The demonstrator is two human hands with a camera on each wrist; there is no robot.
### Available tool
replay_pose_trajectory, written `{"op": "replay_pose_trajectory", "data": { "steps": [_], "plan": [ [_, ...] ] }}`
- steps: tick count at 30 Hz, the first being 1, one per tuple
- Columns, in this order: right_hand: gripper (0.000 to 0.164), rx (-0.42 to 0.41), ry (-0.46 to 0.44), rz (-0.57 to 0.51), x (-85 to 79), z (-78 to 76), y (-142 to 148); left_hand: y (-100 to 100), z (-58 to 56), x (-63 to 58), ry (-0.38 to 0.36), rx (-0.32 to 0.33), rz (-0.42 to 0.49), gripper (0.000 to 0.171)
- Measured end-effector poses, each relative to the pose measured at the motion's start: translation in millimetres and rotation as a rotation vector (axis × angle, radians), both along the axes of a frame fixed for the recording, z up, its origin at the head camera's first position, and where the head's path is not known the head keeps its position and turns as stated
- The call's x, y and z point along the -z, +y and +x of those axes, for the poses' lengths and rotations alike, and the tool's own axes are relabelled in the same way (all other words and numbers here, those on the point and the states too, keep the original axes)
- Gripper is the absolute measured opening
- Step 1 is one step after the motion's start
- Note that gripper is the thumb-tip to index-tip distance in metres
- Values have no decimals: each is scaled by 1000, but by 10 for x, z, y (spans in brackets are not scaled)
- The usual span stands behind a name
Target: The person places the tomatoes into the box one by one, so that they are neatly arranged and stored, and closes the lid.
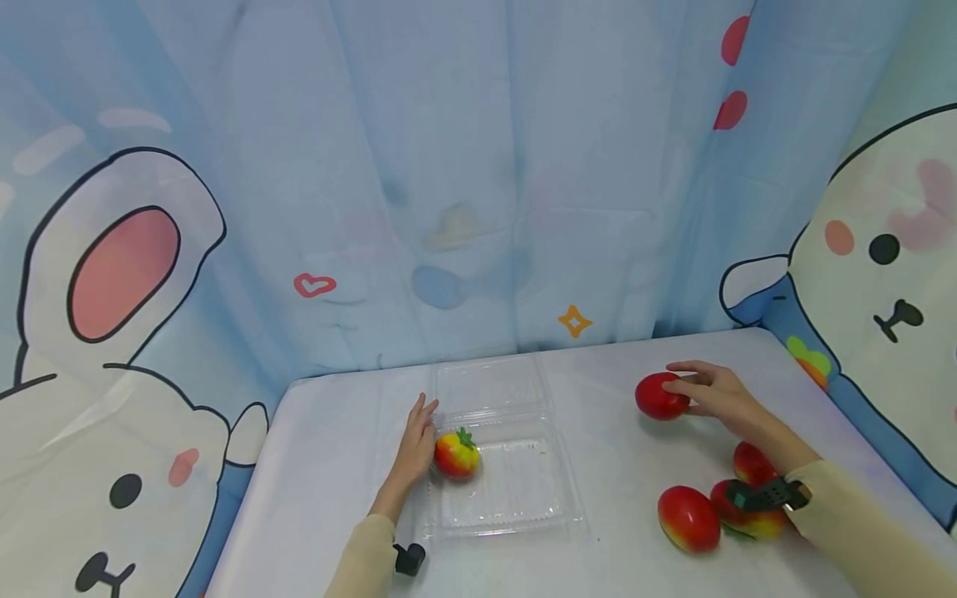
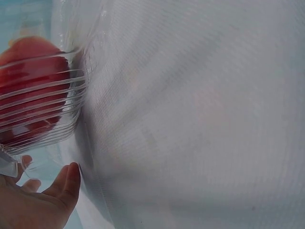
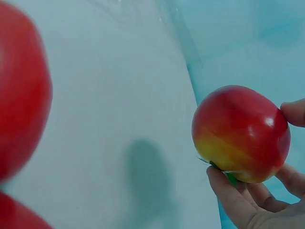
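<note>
My right hand (image 1: 719, 394) holds a glossy red-and-yellow fruit (image 1: 661, 396) with a green leafy top, raised over the right part of the table. In the right wrist view, thumb and fingers grip this fruit (image 3: 240, 133) from opposite sides. My left hand (image 1: 415, 444), fingers extended, lies along the left side of a clear plastic clamshell box (image 1: 516, 486). A similar fruit (image 1: 457, 454) sits inside the box at its left. Through the ribbed wall, the left wrist view shows that fruit (image 2: 33, 90) beside my left hand (image 2: 45, 200); whether the fingertips press the box I cannot tell.
Several fruits lie at the right front: one fruit (image 1: 689, 519) in plain sight, others (image 1: 755, 463) partly under my right forearm. The box's lid (image 1: 489, 384) is folded back toward the curtain (image 1: 449, 166). A white cloth (image 1: 620, 531) covers the table.
</note>
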State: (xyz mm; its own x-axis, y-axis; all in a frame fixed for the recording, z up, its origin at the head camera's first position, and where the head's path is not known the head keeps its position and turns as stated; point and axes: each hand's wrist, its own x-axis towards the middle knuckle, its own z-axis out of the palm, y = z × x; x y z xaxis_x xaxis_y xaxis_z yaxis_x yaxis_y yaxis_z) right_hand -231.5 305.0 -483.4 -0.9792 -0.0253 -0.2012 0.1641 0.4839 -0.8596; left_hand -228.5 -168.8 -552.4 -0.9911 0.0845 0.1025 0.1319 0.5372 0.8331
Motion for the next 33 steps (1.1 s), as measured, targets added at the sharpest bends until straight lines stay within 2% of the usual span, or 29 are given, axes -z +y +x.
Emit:
{"op": "replay_pose_trajectory", "data": {
  "steps": [8,18,23,33],
  "plan": [
    [82,4,-10,-96,32,17,-168,11,7,-3,-4,-4,-2,46],
    [82,-19,-10,-109,41,25,-340,9,7,-16,2,0,0,47],
    [81,-22,-14,-148,22,43,-457,5,10,-19,-4,-1,6,47],
    [77,-19,17,-160,18,44,-607,7,-1,-13,-3,-3,11,46]
  ]
}}
